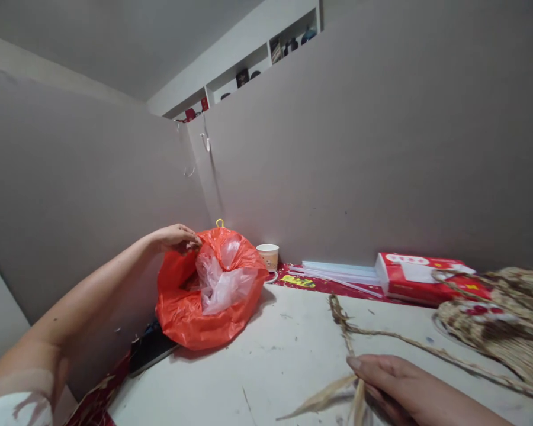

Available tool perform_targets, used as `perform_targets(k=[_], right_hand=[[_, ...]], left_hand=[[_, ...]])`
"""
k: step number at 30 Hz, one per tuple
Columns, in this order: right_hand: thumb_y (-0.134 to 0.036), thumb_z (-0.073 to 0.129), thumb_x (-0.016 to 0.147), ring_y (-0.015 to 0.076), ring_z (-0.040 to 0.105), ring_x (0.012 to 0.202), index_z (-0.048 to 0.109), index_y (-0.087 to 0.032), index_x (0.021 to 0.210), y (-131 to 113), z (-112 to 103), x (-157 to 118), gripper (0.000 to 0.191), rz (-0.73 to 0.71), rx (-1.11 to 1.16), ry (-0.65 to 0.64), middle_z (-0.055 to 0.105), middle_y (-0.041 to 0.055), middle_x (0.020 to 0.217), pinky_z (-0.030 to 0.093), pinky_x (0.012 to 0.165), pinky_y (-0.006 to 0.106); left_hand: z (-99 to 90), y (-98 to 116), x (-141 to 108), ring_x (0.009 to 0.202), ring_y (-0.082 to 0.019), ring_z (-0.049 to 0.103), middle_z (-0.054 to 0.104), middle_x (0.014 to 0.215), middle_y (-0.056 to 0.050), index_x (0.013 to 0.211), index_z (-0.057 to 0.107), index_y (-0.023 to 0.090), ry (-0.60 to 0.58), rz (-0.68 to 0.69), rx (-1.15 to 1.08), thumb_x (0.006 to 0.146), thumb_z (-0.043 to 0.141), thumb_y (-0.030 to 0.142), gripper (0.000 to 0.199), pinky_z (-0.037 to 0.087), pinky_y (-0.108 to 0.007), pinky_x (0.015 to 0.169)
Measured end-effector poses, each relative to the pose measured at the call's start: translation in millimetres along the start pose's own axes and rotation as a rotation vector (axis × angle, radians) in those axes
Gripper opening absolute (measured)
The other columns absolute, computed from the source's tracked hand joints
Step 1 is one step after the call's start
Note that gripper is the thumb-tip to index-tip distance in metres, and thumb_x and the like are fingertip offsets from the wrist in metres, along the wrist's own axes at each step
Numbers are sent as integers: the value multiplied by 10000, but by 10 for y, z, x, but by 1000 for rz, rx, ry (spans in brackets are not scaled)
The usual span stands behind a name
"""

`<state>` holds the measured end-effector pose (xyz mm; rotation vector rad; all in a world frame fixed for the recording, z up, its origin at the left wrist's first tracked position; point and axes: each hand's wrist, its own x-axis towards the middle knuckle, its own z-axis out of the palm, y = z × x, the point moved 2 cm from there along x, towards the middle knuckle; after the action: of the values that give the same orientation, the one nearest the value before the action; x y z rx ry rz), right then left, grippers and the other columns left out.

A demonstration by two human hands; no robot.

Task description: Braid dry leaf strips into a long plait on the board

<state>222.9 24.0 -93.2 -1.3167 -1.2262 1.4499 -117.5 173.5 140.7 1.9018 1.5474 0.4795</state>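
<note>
My left hand [177, 238] is at the upper left rim of a red plastic bag [213, 328], its fingers bent together at the bag's edge. Crumpled clear plastic [224, 284] shows inside the bag's open mouth. Down at the right, my right hand [393, 381] pinches a braided straw cord [346, 337] between thumb and fingers. Loose dry strips [324, 397] fan out below the pinch. From the braid's upper part, a long twisted cord [426, 348] runs right toward a woven straw piece [515, 337].
A paper cup [269, 256] stands behind the bag. Farther right lie pale plastic strips [337, 272] and a red tissue pack [417, 278]. A dark flat object [148, 352] rests beside the bag at the left. Grey partitions [337, 165] rise behind the white table [213, 384].
</note>
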Motion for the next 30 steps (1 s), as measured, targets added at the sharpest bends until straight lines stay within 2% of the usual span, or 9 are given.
perform_targets(k=[3, 5, 9, 10, 12, 16, 21, 25, 30], right_hand=[[-575, 543, 684, 77, 229, 345, 373, -228, 535, -19, -3, -19, 414, 45, -33, -19, 304, -52, 422, 175, 330, 209], [-555, 540, 691, 54, 160, 351, 366, -217, 555, -75, 6, -55, 404, 87, -62, -43, 275, -74, 431, 125, 343, 192], [-522, 503, 738, 33, 103, 356, 358, -205, 587, -227, 39, -142, 380, 125, -101, -90, 256, -96, 432, 59, 358, 179], [-514, 494, 750, 31, 105, 353, 358, -204, 591, -258, 44, -160, 374, 128, -107, -95, 262, -97, 432, 52, 355, 178], [-499, 482, 766, 28, 122, 345, 363, -201, 593, -305, 48, -190, 364, 123, -112, -94, 277, -97, 433, 52, 345, 173], [-455, 462, 797, 25, 150, 324, 381, -194, 568, -373, 44, -238, 357, 100, -88, -104, 291, -96, 408, 78, 323, 165], [-401, 449, 828, 27, 130, 313, 453, -177, 581, -441, 23, -251, 334, 61, 25, -102, 285, -106, 387, 87, 309, 165], [-409, 486, 819, 30, 142, 319, 576, -148, 728, -426, 5, -214, 291, 11, 81, -108, 287, -115, 411, 102, 305, 168], [-403, 514, 809, 27, 158, 304, 450, -184, 609, -421, 5, -200, 304, -9, 97, -85, 304, -115, 396, 106, 304, 174]], left_hand=[[157, 173, -109, 636, -103, 536, 616, 744, -42, 887, 648, 118, -118, 93, -85, 630, 672, 285, 307, 444, -235, 605], [300, 281, -188, 612, -95, 511, 582, 691, -13, 852, 640, 124, -67, 180, 0, 634, 679, 280, 271, 426, -225, 586], [678, 573, -416, 581, -69, 433, 485, 612, 31, 690, 594, 138, 128, 416, 203, 707, 633, 322, 189, 364, -197, 559], [786, 660, -476, 604, -70, 443, 493, 631, 32, 674, 573, 142, 123, 475, 197, 714, 630, 310, 182, 368, -197, 581], [1005, 818, -570, 568, -61, 427, 470, 611, 47, 684, 524, 156, 34, 546, 97, 748, 602, 313, 187, 352, -192, 552], [1450, 958, -557, 435, -53, 394, 440, 534, 69, 732, 464, 184, -256, 450, -143, 769, 592, 378, 236, 302, -192, 445], [2026, 754, -300, 532, -66, 477, 510, 621, 40, 699, 489, 160, -577, 279, -447, 628, 735, 325, 304, 364, -192, 502], [2386, 520, -140, 451, -34, 392, 459, 518, 69, 591, 443, 151, -560, 140, -658, 525, 794, 274, 378, 285, -174, 454], [2678, 383, -115, 466, -68, 477, 541, 516, 47, 617, 489, 146, -517, 22, -861, 451, 836, 262, 401, 377, -213, 536]])
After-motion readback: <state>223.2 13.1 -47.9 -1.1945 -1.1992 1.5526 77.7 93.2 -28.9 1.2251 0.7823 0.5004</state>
